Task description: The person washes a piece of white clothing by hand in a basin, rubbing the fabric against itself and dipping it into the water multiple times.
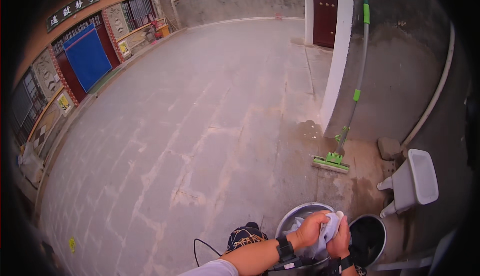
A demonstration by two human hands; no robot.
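Note:
My left hand and my right hand are close together at the lower right, both closed on a bunched white cloth. The cloth hangs between them over a round metal basin, where more pale fabric lies. A small pale end shows at the top of my right hand; I cannot make out what it is. Just right of the hands stands a second metal basin with dark fabric or dark water inside. Dark bands circle both wrists.
A green and grey sponge mop leans on the grey wall. A white plastic stool lies tipped beside a stone block and a pale pipe. Paved ground stretches to a building with a blue door curtain.

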